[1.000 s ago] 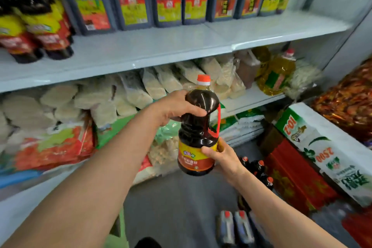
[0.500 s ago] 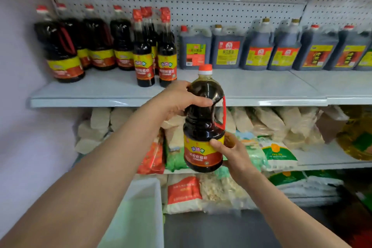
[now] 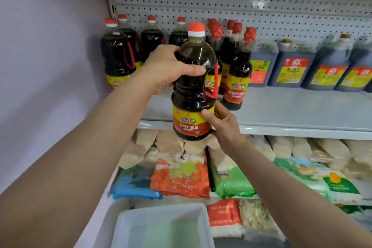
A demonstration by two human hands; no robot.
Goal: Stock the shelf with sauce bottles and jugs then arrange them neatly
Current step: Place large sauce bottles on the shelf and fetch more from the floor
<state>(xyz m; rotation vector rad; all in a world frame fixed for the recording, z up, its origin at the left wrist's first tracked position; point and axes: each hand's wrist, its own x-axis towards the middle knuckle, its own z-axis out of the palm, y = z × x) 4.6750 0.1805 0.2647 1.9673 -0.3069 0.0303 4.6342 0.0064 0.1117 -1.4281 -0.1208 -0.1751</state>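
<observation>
light: bright, even | shadows: soft | edges: bowed, slightly blurred

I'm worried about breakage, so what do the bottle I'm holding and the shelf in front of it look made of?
The bottle looks like clear glossy plastic: see-through above the dark sauce, moulded carry handle, sharp highlights; glass can't be ruled out. The shelf looks like pale painted sheet metal, with a folded front edge.

I see bare room on the shelf (image 3: 291, 110) along its near edge and to the right of the slim bottles (image 3: 238, 74), in front of the jugs (image 3: 291, 68). The far left is crowded with big bottles (image 3: 117, 56) standing close to the wall (image 3: 50, 46). The bottle I hold (image 3: 194, 86) hangs over the near edge, just in front of the slim bottles.
</observation>
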